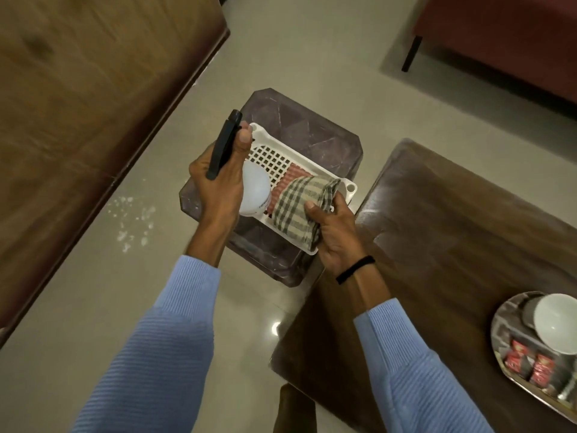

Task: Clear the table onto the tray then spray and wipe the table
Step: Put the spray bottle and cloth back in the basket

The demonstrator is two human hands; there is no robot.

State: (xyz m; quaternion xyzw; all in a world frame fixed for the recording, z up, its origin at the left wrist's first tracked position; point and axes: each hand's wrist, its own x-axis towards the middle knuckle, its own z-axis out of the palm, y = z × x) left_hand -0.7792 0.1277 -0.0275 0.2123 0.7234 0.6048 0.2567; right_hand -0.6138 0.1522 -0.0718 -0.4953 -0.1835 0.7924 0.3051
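Far left of the white basket [265,142] I see a big wooden surface [78,104], with white flecks [134,217] on the floor between the two. Left hand [218,179] is wrapped round the neck of the spray bottle [254,192], black trigger head up, white body over the basket's left side; I can't tell if the bottle touches the basket. The basket sits on a dark stool [312,126], with something red and ribbed [290,179] lying in it. Right hand [335,235] grips the folded checked cloth [299,207] over the basket's right half, thumb on top, black band [354,269] at the wrist. Right of the basket is the brown table [452,245], its corner just beside the stool. Far right of the basket, on the table, the tray [499,326] holds a white bowl [555,320] and red packets [518,360], cut off by the frame edge.
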